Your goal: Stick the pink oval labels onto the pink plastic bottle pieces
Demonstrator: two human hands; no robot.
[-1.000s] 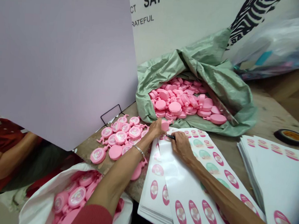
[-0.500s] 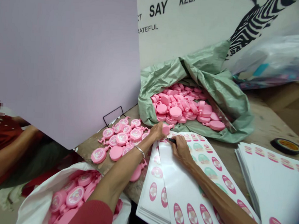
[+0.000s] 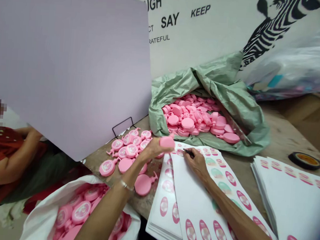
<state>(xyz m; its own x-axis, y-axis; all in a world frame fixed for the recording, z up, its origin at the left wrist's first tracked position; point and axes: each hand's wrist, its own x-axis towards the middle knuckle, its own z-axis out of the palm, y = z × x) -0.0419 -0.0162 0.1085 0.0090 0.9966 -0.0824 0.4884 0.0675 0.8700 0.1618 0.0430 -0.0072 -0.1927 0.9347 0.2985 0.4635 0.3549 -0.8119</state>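
My left hand (image 3: 155, 148) is closed around a pink round, flat bottle-shaped piece (image 3: 166, 142), held above the table's middle. Beside it, my right hand (image 3: 197, 162) rests on a sticker sheet (image 3: 182, 187), pinching a slim dark pointed tool (image 3: 188, 151) whose exact kind is unclear. Pink and green printed labels line that sheet, which overlaps a stack of similar sheets (image 3: 155, 214). Left of the sheets lie several pink pieces with labels (image 3: 132, 150), plus a few showing plain faces (image 3: 143, 185).
At the back, a green sack (image 3: 248, 104) lies open, full of plain pink pieces (image 3: 187, 123). A white bag (image 3: 41, 214) at front left holds labelled ones. Another sheet stack (image 3: 289, 195) and a tape roll (image 3: 305, 160) sit right. A large pale panel (image 3: 84, 56) and a seated person (image 3: 12, 153) are left.
My left hand has moved left and toward me with the pink piece, away from the tool's tip. My right hand stays over the sheet's far end, holding the dark tool.
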